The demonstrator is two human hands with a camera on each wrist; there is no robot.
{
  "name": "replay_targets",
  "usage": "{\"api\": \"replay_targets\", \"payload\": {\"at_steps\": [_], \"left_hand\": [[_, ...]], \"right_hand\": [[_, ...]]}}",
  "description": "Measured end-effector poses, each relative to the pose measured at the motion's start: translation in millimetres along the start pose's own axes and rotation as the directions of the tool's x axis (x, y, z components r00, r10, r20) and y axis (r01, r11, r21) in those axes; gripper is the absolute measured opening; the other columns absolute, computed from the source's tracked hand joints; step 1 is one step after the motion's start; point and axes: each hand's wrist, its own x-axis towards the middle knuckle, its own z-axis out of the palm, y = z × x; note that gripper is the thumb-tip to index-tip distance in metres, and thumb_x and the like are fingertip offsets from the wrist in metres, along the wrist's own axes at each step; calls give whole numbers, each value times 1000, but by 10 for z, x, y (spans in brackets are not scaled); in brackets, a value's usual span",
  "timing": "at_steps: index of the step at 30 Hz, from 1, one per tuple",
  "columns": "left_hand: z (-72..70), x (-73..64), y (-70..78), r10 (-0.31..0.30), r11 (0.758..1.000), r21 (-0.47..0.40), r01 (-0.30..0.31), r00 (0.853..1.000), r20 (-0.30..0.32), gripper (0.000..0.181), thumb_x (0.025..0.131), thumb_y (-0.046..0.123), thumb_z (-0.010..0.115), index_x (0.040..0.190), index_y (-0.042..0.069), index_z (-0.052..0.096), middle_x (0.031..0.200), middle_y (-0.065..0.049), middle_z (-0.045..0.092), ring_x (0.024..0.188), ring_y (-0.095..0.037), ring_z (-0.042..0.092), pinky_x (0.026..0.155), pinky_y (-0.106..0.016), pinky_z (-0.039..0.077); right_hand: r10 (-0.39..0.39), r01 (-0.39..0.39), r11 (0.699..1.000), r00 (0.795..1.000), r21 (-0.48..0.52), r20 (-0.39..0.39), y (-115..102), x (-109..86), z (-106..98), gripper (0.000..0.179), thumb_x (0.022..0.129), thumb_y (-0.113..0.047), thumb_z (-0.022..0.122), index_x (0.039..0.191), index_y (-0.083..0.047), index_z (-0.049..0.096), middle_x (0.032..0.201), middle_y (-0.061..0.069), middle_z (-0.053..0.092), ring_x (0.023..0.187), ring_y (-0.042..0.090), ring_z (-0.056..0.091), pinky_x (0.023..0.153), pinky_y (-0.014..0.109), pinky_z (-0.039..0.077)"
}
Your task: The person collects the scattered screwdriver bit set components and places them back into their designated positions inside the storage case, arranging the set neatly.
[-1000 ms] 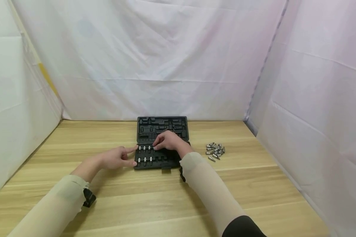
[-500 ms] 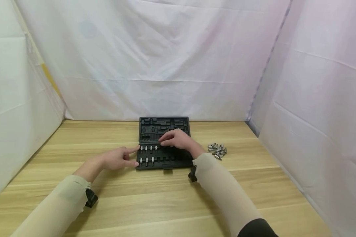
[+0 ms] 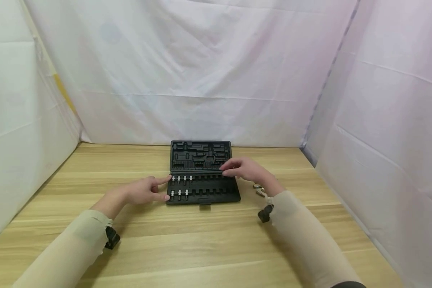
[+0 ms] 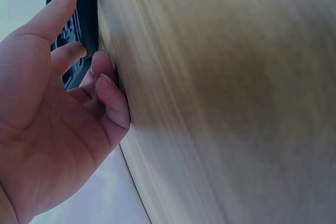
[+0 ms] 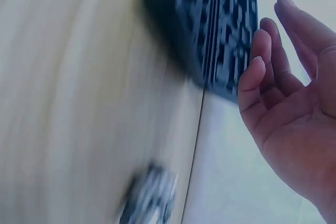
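Observation:
A black tool case (image 3: pixel 212 186) lies unfolded on the wooden table, its moulded lid (image 3: pixel 201 155) laid back. Short silver bit sockets (image 3: pixel 185 179) fill the left part of the back row of slots, and three more bit sockets (image 3: pixel 179 194) stand in the front row. My left hand (image 3: pixel 144 191) rests its extended index finger and thumb against the case's left edge; its other fingers are bent in the left wrist view. Above the case's right end is my right hand (image 3: pixel 246 170), fingers loosely bent, nothing between them.
Loose bit sockets (image 3: pixel 260 193) lie on the table to the right of the case, partly hidden by my right forearm; the right wrist view shows the pile (image 5: pixel 152 198) blurred. White cloth walls (image 3: pixel 187 80) enclose the table behind and at the sides.
A fourth bit socket now shows in the back row, where my right fingers were. My right hand has let go and moved right toward the loose pile. The left hand stays at the case.

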Motion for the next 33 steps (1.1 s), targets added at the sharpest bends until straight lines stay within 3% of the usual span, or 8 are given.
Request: {"api": "replay_targets", "payload": {"at_steps": [9, 16, 18, 24, 33], "left_hand": [[-32, -17, 16, -11, 1000, 7, 11, 1000, -5, 90, 104, 46, 75, 175, 19, 26, 108, -12, 50, 86, -21, 48, 74, -35, 45], [-11, 4, 5, -2, 1000, -6, 2, 1000, 2, 90, 104, 45, 75, 175, 19, 27, 92, -5, 49, 74, -17, 43, 69, -32, 43], [-3, 13, -4, 4, 1000, -7, -4, 1000, 3, 90, 104, 44, 75, 175, 18, 27, 89, -4, 48, 72, -16, 42, 68, -31, 42], [-11, 11, 4, 5, 1000, -8, -5, 1000, 2, 89, 104, 44, 75, 175, 18, 27, 83, -1, 47, 68, -15, 40, 64, -29, 41], [-4, 7, 8, 10, 1000, -11, -10, 1000, 9, 89, 105, 44, 75, 175, 16, 27, 78, 1, 46, 65, -13, 38, 63, -28, 41]], "right_hand": [[21, -21, 998, 1000, -62, -5, 388, -366, -217, 25, 106, -27, 75, 129, -19, 82, 133, 3, 78, 109, 19, 72, 94, 42, 60], [51, -46, 993, 998, -110, 39, 609, -588, -356, 24, 103, -22, 78, 126, -18, 83, 114, 4, 79, 90, 17, 63, 80, 35, 53], [59, -54, 991, 997, -120, 46, 652, -642, -387, 24, 102, -22, 80, 125, -19, 84, 114, 6, 79, 90, 16, 62, 78, 34, 52], [85, -74, 988, 994, -139, 74, 731, -760, -456, 25, 98, -20, 84, 122, -19, 85, 92, 6, 72, 81, 18, 56, 75, 33, 45], [91, -75, 983, 992, -168, 86, 769, -799, -456, 24, 96, -17, 85, 120, -22, 85, 94, 2, 67, 87, 19, 55, 77, 34, 45]]}}
